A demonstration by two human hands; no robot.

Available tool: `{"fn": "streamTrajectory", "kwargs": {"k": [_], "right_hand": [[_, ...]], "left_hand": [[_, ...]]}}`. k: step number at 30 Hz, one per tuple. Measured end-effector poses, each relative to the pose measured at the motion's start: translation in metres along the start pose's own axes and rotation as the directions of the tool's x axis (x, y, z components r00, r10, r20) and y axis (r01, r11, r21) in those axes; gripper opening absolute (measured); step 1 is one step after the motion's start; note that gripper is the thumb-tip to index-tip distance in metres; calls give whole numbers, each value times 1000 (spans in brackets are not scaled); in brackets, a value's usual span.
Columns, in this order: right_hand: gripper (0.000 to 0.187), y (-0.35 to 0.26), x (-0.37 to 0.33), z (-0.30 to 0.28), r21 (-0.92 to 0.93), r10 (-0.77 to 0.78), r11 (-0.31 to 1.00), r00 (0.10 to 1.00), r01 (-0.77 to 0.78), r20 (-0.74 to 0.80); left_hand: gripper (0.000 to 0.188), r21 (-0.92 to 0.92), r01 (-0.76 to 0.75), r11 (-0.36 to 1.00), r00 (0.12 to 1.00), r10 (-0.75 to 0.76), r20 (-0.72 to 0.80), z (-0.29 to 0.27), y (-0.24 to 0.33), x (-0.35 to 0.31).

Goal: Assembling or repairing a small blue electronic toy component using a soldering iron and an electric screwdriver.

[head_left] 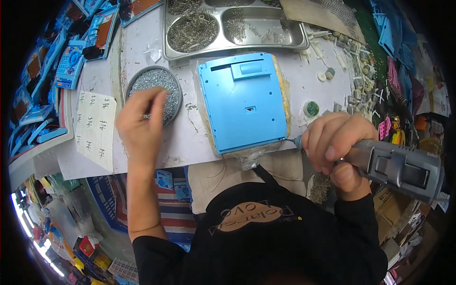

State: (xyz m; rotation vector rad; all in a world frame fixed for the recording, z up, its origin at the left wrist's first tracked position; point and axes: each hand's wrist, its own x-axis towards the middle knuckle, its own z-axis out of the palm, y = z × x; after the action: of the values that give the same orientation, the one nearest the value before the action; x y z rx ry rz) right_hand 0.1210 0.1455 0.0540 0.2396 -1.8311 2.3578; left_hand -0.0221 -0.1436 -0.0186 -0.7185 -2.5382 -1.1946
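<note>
My right hand (338, 142) is wrapped round a grey electric screwdriver (408, 166). Its thin bit points left, at the lower right corner of a light-blue plastic casing (237, 111). The casing lies flat, with small holes and a raised block near its far edge. Over a round dish (179, 100) of small silvery screws (156, 78), my left hand (141, 118) has thumb and fingertips pinched together. Whatever may be between those fingertips is too small to make out.
A steel compartment tray (237, 46) with springs and small metal parts stands at the far side. Handwritten paper (96, 126) lies left. Many blue casings (71, 64) are piled far left. Small motors and white parts (358, 76) lie scattered right, near a green round piece (311, 109).
</note>
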Motion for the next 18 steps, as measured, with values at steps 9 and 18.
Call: {"fn": "streamTrajectory", "kwargs": {"k": [9,18], "right_hand": [[19,5,4,-14,-65,-144,984,956,166,256],[20,7,6,-15,-88,-140,982,954,169,266]], "left_hand": [[7,-358,49,932,964,50,262,47,75,-11],[9,-345,-38,938,974,111,195,57,76,-10]]}}
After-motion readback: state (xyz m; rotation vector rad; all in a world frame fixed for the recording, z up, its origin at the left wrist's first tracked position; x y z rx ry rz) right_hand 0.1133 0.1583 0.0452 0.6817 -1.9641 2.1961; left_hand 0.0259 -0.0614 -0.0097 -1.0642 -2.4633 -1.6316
